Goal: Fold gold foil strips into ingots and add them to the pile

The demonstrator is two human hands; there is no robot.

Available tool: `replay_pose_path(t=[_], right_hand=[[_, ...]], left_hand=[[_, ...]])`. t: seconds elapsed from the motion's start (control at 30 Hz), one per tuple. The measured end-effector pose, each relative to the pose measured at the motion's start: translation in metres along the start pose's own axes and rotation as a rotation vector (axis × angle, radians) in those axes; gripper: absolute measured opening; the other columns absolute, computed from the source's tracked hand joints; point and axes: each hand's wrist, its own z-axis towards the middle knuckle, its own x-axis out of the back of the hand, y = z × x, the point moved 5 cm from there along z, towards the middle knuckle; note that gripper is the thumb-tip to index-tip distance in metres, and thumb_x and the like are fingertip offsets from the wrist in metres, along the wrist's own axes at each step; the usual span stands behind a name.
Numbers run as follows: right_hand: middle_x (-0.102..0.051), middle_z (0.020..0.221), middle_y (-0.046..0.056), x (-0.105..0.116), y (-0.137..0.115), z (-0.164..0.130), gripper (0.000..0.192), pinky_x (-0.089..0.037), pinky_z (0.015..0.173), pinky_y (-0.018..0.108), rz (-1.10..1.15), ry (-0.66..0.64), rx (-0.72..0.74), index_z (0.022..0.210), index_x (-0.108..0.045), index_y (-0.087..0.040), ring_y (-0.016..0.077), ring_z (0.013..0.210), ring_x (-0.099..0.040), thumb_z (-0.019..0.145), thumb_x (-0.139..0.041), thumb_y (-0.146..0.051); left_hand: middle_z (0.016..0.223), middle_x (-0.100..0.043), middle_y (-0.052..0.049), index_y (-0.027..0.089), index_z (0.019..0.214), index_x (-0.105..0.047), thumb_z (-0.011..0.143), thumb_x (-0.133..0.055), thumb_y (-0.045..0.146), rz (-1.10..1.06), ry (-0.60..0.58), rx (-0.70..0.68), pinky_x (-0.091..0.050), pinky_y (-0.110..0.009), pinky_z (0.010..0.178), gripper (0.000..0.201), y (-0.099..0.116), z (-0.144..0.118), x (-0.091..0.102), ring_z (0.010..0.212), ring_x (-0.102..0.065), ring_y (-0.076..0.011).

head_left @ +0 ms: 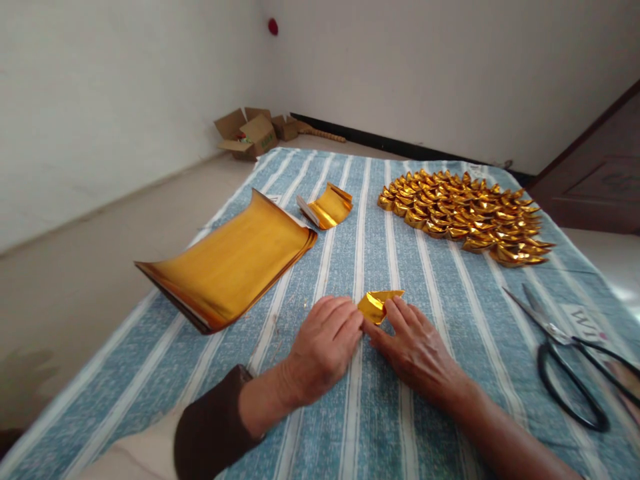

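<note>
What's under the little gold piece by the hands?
Striped cloth shows around the little gold piece; whatever's directly beneath is covered. The right hand hides part of the piece itself.

A lane of striped cloth (361, 233) runs forward from your hands, between gold sheets on the left and folded gold pieces on the right.
Ahead, beyond the foil piece (373, 307) at your fingertips, that lane gives you room to pass. Left of it, a large sheet stack (233, 260) with upcurled edges and, farther off, a small curled stack (330, 207) block a low sweep. Far right, a dense cluster of folded pieces (460, 213) bars the way. Nearer, scissors (559, 335) lie with parted blades; bare cloth separates them from your right hand (417, 347).
</note>
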Motion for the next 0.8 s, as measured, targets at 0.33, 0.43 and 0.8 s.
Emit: replay_pose_path(t=[0.33, 0.43, 0.8], right_hand=[[-0.053, 0.127, 0.021, 0.0, 0.0, -0.001, 0.051, -0.051, 0.093, 0.053, -0.011, -0.041, 0.0, 0.14, -0.048, -0.022, 0.0384, 0.123, -0.048, 0.09, -0.053, -0.013], [-0.054, 0.126, 0.019, 0.0, 0.0, -0.001, 0.051, -0.051, 0.093, 0.054, -0.001, -0.048, -0.011, 0.139, -0.049, -0.023, 0.0379, 0.123, -0.048, 0.09, -0.055, -0.013], [-0.055, 0.126, 0.022, 0.0, -0.002, -0.002, 0.053, -0.051, 0.093, 0.055, 0.02, -0.041, -0.025, 0.141, -0.047, -0.02, 0.0394, 0.123, -0.049, 0.089, -0.052, -0.011]], left_hand=[[0.139, -0.051, -0.028, -0.001, 0.135, -0.044, 0.091, -0.061, 0.03, 0.065, -0.26, 0.04, -0.05, -0.055, 0.103, 0.056, 0.033, -0.027, -0.012, 0.135, -0.046, -0.0376], [0.144, -0.046, -0.029, -0.001, 0.139, -0.038, 0.087, -0.066, 0.032, 0.054, -0.284, 0.071, -0.047, -0.055, 0.106, 0.068, 0.032, -0.032, -0.017, 0.14, -0.038, -0.0374], [0.15, -0.039, -0.027, 0.001, 0.146, -0.028, 0.088, -0.065, 0.038, 0.056, -0.341, 0.116, -0.045, -0.052, 0.108, 0.078, 0.033, -0.038, -0.022, 0.145, -0.027, -0.0358]])
